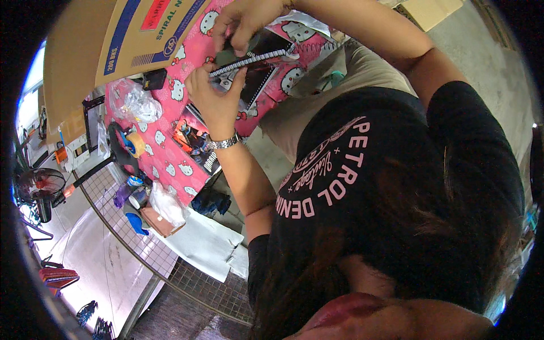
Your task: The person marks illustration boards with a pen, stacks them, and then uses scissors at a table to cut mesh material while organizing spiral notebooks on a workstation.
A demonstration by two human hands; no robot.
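A spiral notebook (259, 59) with a dark cover is tilted up between my hands, the pale coil along its edge facing me. My left hand (216, 93), a metal watch on its wrist, is closed round the near left end of the notebook, thumb by the coil. From the far side, my right hand (249, 22) reaches over with bent fingers on the notebook's cover; its exact fingertip contact is partly hidden. Beneath lies another dark booklet (262, 85) with a row of holes along its edge. A loose dark wire coil (323, 48) stretches to the right.
A large cardboard box (127, 34) stands at the far left of the pink patterned table cover (170, 164). Nearby are a clear plastic bag (133, 102), tape roll (136, 144), colourful notebook (192, 139) and white plastic (167, 204). A fan (42, 184) stands farther left.
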